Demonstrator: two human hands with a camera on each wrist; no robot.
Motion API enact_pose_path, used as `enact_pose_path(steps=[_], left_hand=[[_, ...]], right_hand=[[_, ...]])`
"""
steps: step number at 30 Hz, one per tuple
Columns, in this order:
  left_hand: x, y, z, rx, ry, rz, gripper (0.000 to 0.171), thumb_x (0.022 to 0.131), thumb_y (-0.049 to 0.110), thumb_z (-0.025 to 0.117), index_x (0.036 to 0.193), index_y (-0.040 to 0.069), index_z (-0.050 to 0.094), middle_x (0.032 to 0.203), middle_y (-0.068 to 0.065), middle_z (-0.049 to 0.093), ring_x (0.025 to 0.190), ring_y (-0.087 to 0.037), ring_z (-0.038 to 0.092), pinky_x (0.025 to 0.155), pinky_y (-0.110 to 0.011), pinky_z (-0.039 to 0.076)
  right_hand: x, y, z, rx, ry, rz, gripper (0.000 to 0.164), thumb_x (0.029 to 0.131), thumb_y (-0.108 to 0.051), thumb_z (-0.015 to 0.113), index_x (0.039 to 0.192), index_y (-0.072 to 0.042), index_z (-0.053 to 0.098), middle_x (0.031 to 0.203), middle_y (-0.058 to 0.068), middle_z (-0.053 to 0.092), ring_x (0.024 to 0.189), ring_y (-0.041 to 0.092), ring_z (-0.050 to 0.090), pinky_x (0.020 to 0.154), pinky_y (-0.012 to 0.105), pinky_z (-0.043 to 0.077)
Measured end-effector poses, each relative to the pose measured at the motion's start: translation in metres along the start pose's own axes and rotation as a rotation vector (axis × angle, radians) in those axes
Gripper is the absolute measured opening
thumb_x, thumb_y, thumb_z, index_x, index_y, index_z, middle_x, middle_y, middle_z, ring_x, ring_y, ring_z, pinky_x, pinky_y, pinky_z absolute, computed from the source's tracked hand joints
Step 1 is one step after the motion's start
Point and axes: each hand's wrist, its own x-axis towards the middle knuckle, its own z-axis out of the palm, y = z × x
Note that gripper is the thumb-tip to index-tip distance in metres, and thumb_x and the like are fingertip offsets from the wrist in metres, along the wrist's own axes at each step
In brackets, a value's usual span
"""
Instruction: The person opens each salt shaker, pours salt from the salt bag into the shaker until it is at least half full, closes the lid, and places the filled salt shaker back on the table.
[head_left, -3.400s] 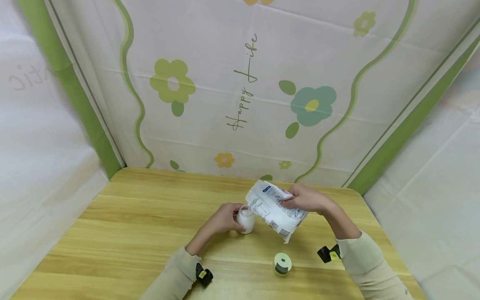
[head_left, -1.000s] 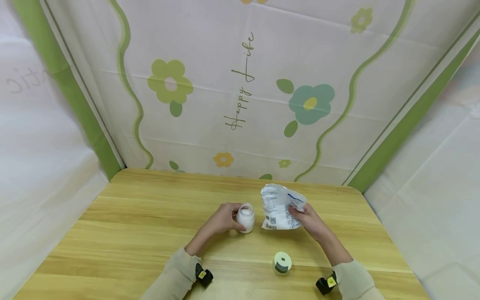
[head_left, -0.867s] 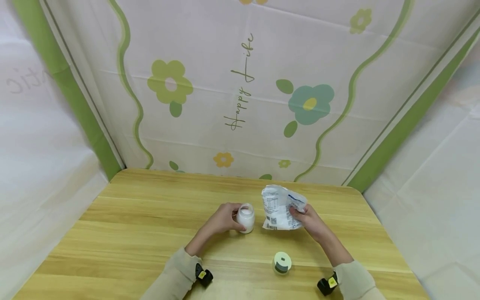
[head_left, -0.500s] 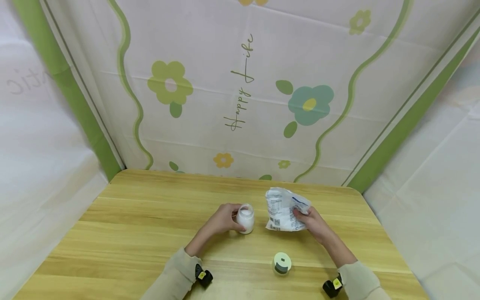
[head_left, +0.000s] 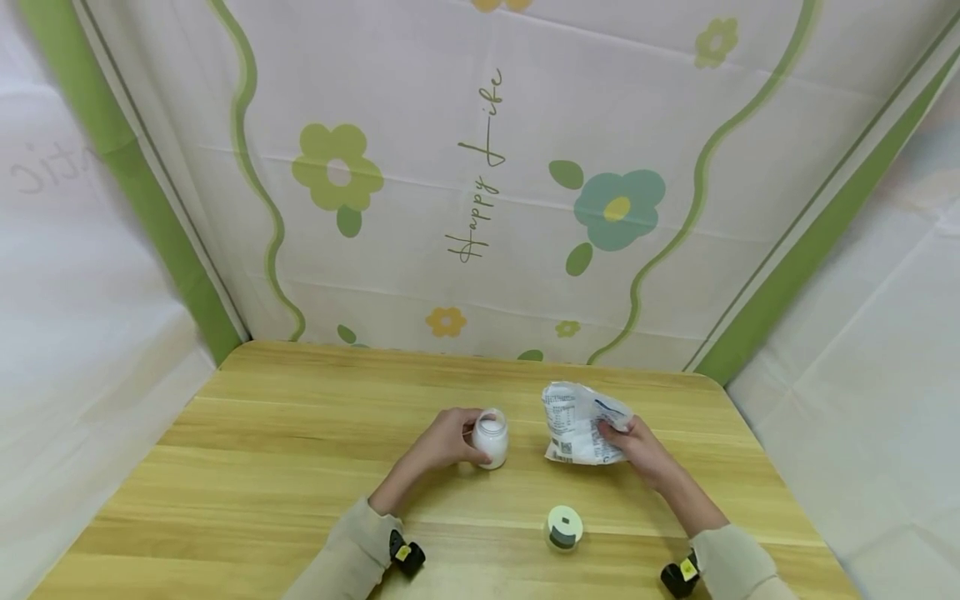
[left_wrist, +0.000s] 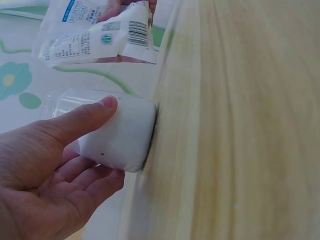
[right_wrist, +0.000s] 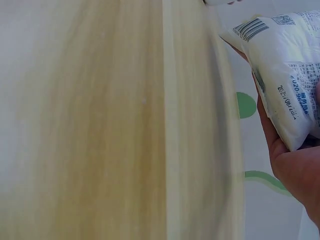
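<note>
My left hand (head_left: 446, 440) grips a small clear glass jar (head_left: 491, 443) from its left side, thumb on the near face and fingers behind. Mostly filled with something white, the uncapped jar (left_wrist: 127, 130) stands upright on the table. To its right, my right hand (head_left: 639, 450) holds a white printed plastic bag (head_left: 573, 427), thumb on the front. In the right wrist view the hand (right_wrist: 300, 172) cups the bag (right_wrist: 280, 65) from below, and the bag looks plump. A barcode shows near its bottom corner.
A pale green round lid (head_left: 565, 527) with a dark grey patch lies on the wooden table (head_left: 300, 450), nearer than the jar. White floral curtains (head_left: 420, 250) close in the table at the back and both sides. Black cameras (head_left: 407, 553) sit on both wrists.
The bag was tilted over the jar's mouth earlier. It has since moved right, away from the jar, and keeps drifting right and slightly down. The left hand and jar stay put.
</note>
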Motion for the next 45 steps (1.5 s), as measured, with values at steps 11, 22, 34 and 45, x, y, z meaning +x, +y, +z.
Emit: enact_pose_path(steps=[11, 22, 34, 45], left_hand=[[0.0, 0.002, 0.001, -0.003, -0.009, 0.0, 0.059, 0.074, 0.012, 0.088, 0.127, 0.003, 0.065, 0.121, -0.013, 0.07, 0.118, -0.031, 0.065, 0.098, -0.045, 0.054], [0.0, 0.003, 0.0, -0.026, -0.011, -0.009, 0.057, 0.075, 0.012, 0.087, 0.128, 0.004, 0.065, 0.122, -0.013, 0.069, 0.118, -0.03, 0.064, 0.098, -0.045, 0.053], [0.002, 0.002, 0.0, -0.036, -0.011, -0.017, 0.059, 0.076, 0.011, 0.087, 0.129, 0.004, 0.064, 0.123, -0.013, 0.069, 0.119, -0.03, 0.064, 0.098, -0.044, 0.054], [0.001, 0.0, 0.001, -0.049, -0.01, -0.02, 0.057, 0.076, 0.01, 0.086, 0.129, 0.005, 0.064, 0.123, -0.013, 0.069, 0.119, -0.03, 0.064, 0.098, -0.044, 0.054]], right_hand=[[-0.003, 0.003, -0.01, -0.125, -0.029, -0.04, 0.039, 0.102, -0.009, 0.052, 0.129, 0.018, 0.048, 0.099, -0.016, 0.07, 0.089, 0.005, 0.067, 0.08, 0.022, 0.056], [-0.004, 0.002, -0.018, -0.267, -0.057, -0.043, 0.039, 0.103, -0.011, 0.052, 0.129, 0.018, 0.051, 0.11, -0.003, 0.067, 0.095, 0.001, 0.06, 0.087, 0.015, 0.046], [-0.008, 0.006, -0.027, -0.274, -0.079, -0.072, 0.02, 0.102, -0.007, 0.053, 0.101, 0.012, 0.059, 0.089, -0.008, 0.061, 0.078, 0.003, 0.05, 0.07, 0.022, 0.04], [-0.02, 0.005, -0.034, -0.368, -0.062, -0.09, 0.025, 0.096, -0.007, 0.064, 0.114, 0.009, 0.067, 0.105, -0.022, 0.07, 0.096, -0.005, 0.061, 0.082, 0.017, 0.049]])
